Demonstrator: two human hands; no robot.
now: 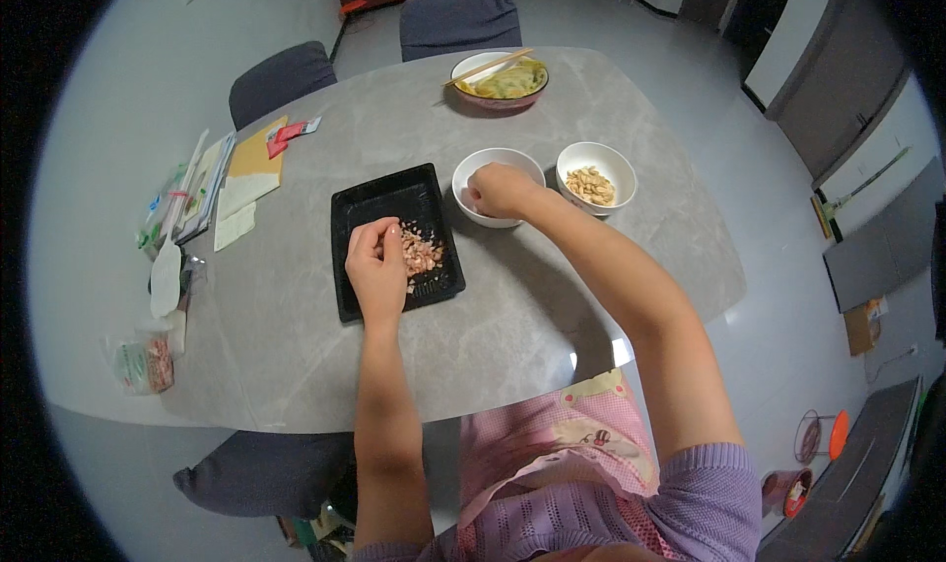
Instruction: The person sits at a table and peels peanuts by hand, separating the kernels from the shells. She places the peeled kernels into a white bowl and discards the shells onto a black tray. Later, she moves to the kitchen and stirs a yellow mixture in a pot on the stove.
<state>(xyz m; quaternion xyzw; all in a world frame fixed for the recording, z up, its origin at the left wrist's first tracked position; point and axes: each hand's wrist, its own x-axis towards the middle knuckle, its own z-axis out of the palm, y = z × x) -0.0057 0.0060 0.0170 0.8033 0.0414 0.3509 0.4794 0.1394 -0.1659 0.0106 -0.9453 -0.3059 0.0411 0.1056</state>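
Observation:
My left hand [375, 265] is over the left part of a black plastic tray [392, 192], its fingertips pinched together; whether something small is between them I cannot tell. Pinkish-brown peanut skins [423, 255], in a loose pile, lie in the tray beside those fingers. My right hand [502, 190] reaches into a white bowl [526, 159], fingers curled; the bowl's contents are mostly hidden by it. Just right of that bowl, a second white bowl [622, 169] holds pale shelled peanuts [590, 186].
At the table's far side, a bowl [502, 104] holds yellow-green food with chopsticks [489, 67] across its rim. Papers [244, 189], red packets [290, 133], a white ladle-like utensil [166, 277] and a bagged item [151, 362] lie along the left edge. Dark-covered chairs [460, 21] surround the table.

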